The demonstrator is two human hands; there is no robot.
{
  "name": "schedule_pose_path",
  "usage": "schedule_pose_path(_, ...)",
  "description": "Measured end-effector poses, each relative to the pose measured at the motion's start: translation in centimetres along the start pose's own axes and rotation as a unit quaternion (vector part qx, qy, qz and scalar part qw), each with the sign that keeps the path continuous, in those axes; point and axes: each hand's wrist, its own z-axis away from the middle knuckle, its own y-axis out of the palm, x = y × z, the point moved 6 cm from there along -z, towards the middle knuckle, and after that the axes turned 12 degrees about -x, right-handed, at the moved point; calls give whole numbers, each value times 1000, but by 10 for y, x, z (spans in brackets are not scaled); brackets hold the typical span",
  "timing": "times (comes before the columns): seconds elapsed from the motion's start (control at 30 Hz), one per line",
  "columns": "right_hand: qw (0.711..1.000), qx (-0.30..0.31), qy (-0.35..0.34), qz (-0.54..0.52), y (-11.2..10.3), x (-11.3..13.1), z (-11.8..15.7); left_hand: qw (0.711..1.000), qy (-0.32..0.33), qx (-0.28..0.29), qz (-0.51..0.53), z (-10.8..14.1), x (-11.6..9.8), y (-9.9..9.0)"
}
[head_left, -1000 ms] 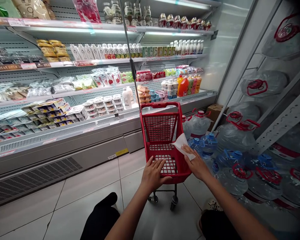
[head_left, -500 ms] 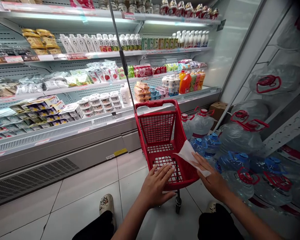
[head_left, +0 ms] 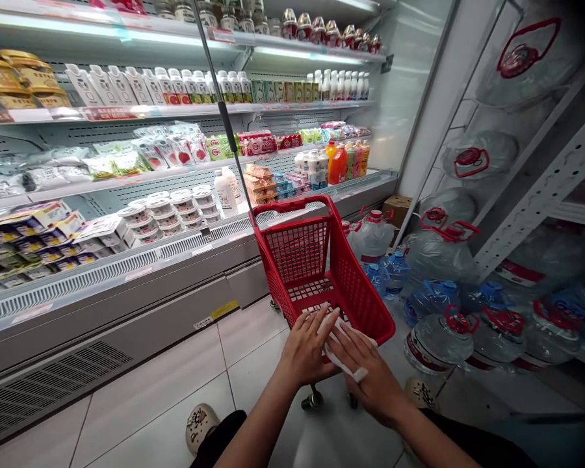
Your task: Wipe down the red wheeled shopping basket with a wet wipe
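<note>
My right hand (head_left: pixel 370 374) holds a white wipe (head_left: pixel 338 348) at the near edge of a red shopping cart basket (head_left: pixel 370 296). Its fingers lie over the wipe, and part of the wipe shows around them. My left hand (head_left: pixel 305 348) is open, palm down, with its fingers stretched out over the same near edge. The fingertips of both hands come close together, and I cannot tell whether the left ones touch the wipe. Most of the basket's near rim is hidden beneath my hands.
A refrigerated display case (head_left: pixel 175 279) with yogurt tubs (head_left: pixel 168 211), cartons and bottles runs behind the cart. Large water bottles (head_left: pixel 441 341) crowd the floor at the right, beside a metal shelf rack (head_left: pixel 517 214). A thin dark pole (head_left: pixel 227 123) rises from the cart's back left.
My right hand has moved the wipe left from the basket's right side to its near edge, close beside my left hand. The view has shifted to the right.
</note>
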Motion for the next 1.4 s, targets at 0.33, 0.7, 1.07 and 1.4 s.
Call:
schedule_pose_path(0.33,992,-54,97,58,-50,-119,25,991,-115,-39,-59,0,-28,7)
schedule_pose_path(0.7,997,-72,-27,-22,-35,-14,49,999,16,11,-27,-8,-73,-5)
schedule_pose_path(1.07,995,-83,53,11,-50,-11,81,983,-91,-56,-147,4,2,-19)
schedule_pose_path(1.4,988,-117,76,69,-40,-18,38,987,-40,-67,-138,-6,-29,-29)
